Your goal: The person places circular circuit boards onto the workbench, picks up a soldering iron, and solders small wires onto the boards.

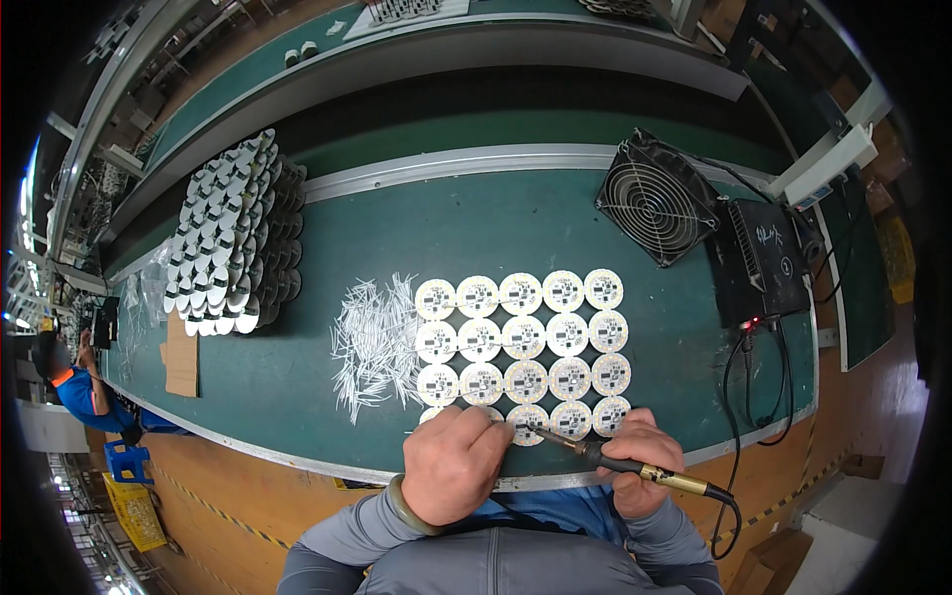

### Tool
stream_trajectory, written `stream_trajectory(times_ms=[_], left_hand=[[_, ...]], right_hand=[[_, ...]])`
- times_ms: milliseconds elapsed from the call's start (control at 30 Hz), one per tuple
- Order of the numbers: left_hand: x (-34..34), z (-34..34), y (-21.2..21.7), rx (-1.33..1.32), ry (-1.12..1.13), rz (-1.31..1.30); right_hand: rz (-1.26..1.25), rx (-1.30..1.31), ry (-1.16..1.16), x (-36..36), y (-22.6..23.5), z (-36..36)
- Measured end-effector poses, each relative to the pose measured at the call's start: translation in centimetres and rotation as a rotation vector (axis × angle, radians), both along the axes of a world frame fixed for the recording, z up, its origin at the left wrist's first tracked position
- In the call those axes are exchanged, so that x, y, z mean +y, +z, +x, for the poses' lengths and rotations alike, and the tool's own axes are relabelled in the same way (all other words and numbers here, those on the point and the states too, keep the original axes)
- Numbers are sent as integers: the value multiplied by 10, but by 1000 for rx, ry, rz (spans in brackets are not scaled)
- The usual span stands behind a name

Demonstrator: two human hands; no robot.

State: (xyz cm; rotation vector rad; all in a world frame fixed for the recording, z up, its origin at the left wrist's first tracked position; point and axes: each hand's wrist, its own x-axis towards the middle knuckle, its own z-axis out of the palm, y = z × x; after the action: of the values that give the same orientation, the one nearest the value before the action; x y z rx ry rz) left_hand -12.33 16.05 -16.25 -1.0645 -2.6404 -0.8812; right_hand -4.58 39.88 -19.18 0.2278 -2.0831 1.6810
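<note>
Round white circuit boards (526,379) lie in close rows on the green bench, with small dark parts at their centres. My right hand (640,461) grips a soldering iron (686,482), black and gold. Its tip points left and meets a board (528,424) in the nearest row. Beside that board, my left hand (451,464) is closed, fingertips bent down at the row. Whatever it pinches is hidden under the fingers, and the hand covers part of the boards there. Left of the rows lies a loose heap of short white wires (375,347); some thin wires stretch across boards in the left columns.
Stacked round white parts (233,233) rise at the back left, beside a cardboard piece (181,355). At the right stand a black fan (654,198) and a black power unit (764,260) with hanging cables. Another person (84,392) sits far left. A metal rail (466,159) borders the bench's back.
</note>
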Motion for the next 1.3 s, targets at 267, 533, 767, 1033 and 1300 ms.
stream_trajectory(times_ms=[267, 533, 767, 1033, 1300], left_hand=[[0, -1, 1, 12, 0, -9], [-14, -4, 26, -76, 4, 16], [-88, -9, 12, -60, 453, 124], [-103, -16, -4, -11, 448, -15], [-96, -22, -14, 78, 366, -71]], right_hand=[[19, -2, 10, 1, 1, -1], [-5, 47, -16, -5, -7, -2], [21, 21, -58, -3, -2, 1], [63, 48, -17, -3, -2, -2], [62, 41, -10, -4, -1, -2]])
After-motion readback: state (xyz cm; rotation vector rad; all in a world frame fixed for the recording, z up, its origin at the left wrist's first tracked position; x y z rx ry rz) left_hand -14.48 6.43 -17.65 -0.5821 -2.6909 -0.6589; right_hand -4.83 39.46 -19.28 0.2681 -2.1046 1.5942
